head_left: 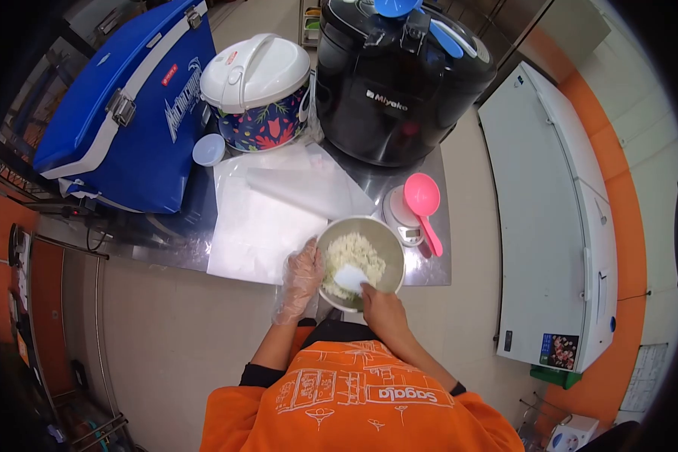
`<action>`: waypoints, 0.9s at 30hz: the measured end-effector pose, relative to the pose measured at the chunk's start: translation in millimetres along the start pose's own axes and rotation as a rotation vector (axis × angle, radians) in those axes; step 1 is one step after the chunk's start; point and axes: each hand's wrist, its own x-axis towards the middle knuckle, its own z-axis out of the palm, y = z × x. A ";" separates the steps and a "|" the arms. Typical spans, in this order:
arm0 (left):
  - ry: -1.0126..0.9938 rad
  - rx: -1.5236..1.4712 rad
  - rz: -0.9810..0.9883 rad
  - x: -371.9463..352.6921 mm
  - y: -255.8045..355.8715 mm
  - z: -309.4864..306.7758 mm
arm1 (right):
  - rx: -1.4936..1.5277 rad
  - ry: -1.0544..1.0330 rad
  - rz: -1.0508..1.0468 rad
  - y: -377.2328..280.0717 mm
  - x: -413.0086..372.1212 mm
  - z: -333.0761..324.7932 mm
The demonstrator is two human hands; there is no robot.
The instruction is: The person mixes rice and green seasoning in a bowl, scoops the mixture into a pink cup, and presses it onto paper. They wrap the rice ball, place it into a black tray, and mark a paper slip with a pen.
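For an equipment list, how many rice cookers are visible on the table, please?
2: a floral cooker with a white lid, beside the blue cooler box, and a large black cooker to its right. I see no sign of others hidden.

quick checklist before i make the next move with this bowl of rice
1. Bowl steadied: ok, the left hand is against its side.
2. Bowl fully on the table: cannot tell, its near side shows past the table edge.
3. Paddle in the rice: ok, the right hand holds it there.
4. Both hands gloved: not ok, the left wears a clear glove, the right looks bare.
5. Paper close by: ok, it lies left of the bowl.
6. Scale reading: cannot tell, the display is too small to read.
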 end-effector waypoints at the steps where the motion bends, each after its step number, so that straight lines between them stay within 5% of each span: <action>1: -0.017 -0.044 -0.035 -6.1 4.1 -2.9 | -0.014 -0.012 0.023 -5.7 6.9 -3.1; 5: -0.006 -0.130 -0.089 -0.5 12.3 -5.7 | -0.088 -0.176 -0.043 -6.9 -19.0 -48.8; 19: 0.035 -0.077 -0.098 -11.8 11.3 -2.0 | -0.182 0.023 -0.073 2.1 22.7 -24.8; 22: 0.053 -0.050 -0.115 -10.1 15.4 -5.2 | -0.289 0.093 -0.255 6.3 0.1 -65.7; 27: -0.019 -0.097 -0.156 -8.8 31.1 -13.4 | -0.539 0.144 -0.131 -1.4 10.3 -100.0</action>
